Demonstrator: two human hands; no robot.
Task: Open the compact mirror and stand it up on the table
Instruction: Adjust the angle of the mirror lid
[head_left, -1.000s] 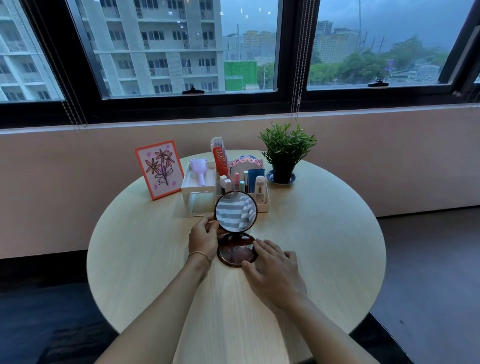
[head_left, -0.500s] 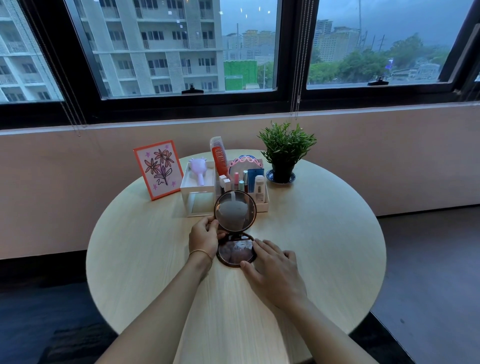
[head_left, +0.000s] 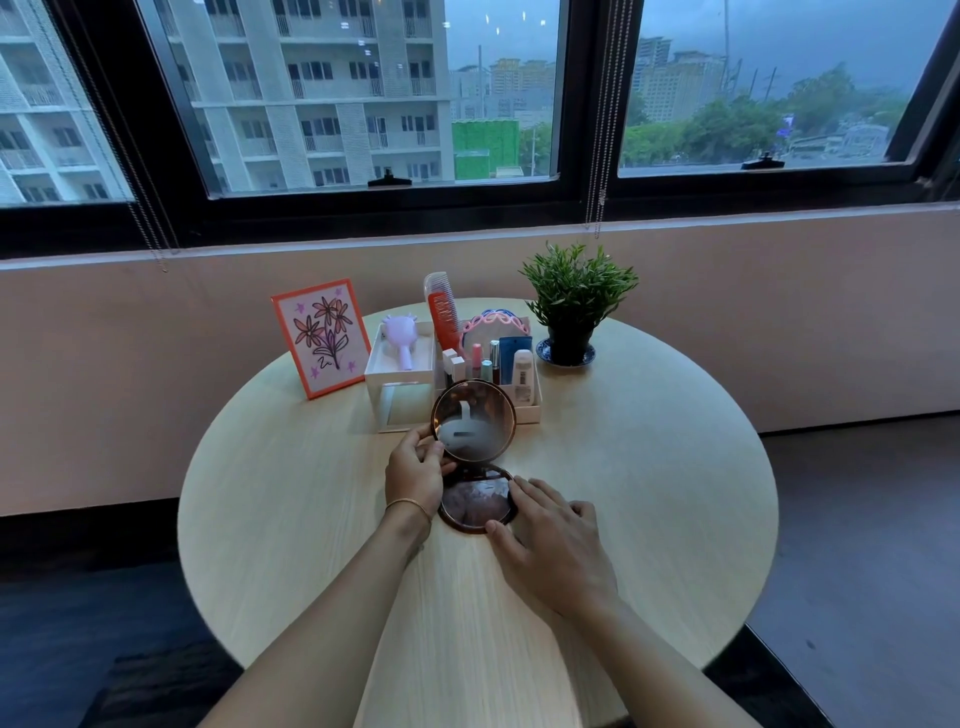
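A round brown compact mirror (head_left: 474, 422) is open in the middle of the round wooden table (head_left: 649, 493). Its lower half (head_left: 475, 503) lies flat on the table and its upper half stands nearly upright, glass facing me. My left hand (head_left: 415, 470) pinches the left rim of the upright half with thumb and fingers. My right hand (head_left: 550, 540) rests flat on the table with its fingertips on the right rim of the lower half.
Just behind the mirror stands a white organiser (head_left: 402, 387) with a lilac brush, an orange comb (head_left: 441, 312) and several small bottles. A framed flower picture (head_left: 321, 343) stands at back left, a potted plant (head_left: 574, 301) at back right. Wall and windows lie beyond.
The upright half of the mirror has tilted back a little, so its reflection has changed from a striped cloth to the ceiling. Both hands stay in their places.
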